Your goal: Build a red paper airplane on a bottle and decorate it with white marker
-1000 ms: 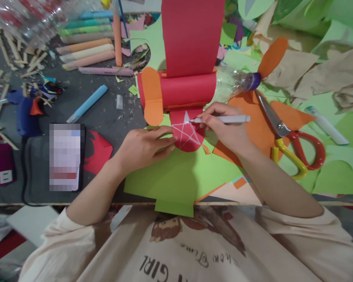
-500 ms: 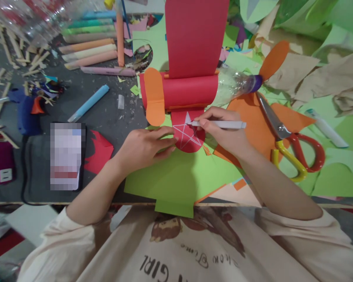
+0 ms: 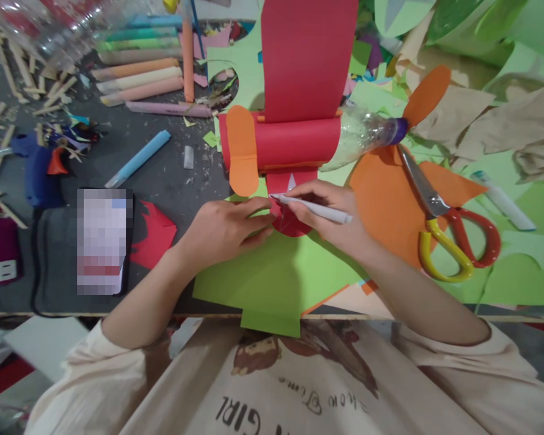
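Note:
My right hand (image 3: 330, 208) is closed around a white marker (image 3: 329, 211), its tip at the left part of a star drawn in pale lines on a rounded red paper wing (image 3: 294, 226). One point of the star is filled in. My left hand (image 3: 231, 226) lies with fingers stretched out, their tips touching the wing's left edge. The wing belongs to a paper plane (image 3: 294, 142) built around a clear plastic bottle (image 3: 360, 139), with a second red wing (image 3: 308, 60) behind and an orange strip (image 3: 242, 151) at its left. My right hand covers part of the star.
Red-and-yellow-handled scissors (image 3: 439, 211) lie on orange paper (image 3: 385, 193) to the right. At left are a phone (image 3: 102, 241), a blue glue gun (image 3: 40, 172), a blue marker (image 3: 138, 158) and several more markers (image 3: 140, 72). Green paper (image 3: 249, 278) lies under my hands.
My right hand has moved the marker tip left and slightly down, from near the star's top point to its left point. The left hand stays nearly still, fingers extended.

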The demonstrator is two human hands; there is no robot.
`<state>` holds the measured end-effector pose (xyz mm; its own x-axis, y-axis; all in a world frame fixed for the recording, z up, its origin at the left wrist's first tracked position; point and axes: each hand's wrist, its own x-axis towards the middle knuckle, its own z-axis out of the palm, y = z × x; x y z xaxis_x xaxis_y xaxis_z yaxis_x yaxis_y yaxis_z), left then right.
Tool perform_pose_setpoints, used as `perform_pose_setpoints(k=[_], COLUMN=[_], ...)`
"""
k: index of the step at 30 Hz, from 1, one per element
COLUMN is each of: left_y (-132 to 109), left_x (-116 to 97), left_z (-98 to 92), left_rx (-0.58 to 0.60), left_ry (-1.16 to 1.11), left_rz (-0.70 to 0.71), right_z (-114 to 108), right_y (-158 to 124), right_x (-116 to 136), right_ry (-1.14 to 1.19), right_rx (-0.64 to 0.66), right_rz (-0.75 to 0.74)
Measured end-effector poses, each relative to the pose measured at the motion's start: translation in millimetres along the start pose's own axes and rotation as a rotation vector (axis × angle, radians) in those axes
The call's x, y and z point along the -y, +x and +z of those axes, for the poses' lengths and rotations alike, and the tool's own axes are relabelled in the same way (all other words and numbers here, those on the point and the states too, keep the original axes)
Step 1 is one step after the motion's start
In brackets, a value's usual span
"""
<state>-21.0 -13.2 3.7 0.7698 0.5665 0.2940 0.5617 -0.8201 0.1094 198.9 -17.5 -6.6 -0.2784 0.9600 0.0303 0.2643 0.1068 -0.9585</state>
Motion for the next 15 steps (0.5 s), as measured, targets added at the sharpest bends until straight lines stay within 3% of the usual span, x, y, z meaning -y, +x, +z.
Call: perform_pose_setpoints(k=[15], left_y=[3.3], left_x=[-0.7], left_z=[-4.3], left_rx=[-0.007], left_ry=[-0.032], left_rz=[0.014], right_z=[-0.7], right_y=[2.0], right_x=[-2.4], right_ry=[-0.011], right_rx=[-0.015], right_rz=[0.025])
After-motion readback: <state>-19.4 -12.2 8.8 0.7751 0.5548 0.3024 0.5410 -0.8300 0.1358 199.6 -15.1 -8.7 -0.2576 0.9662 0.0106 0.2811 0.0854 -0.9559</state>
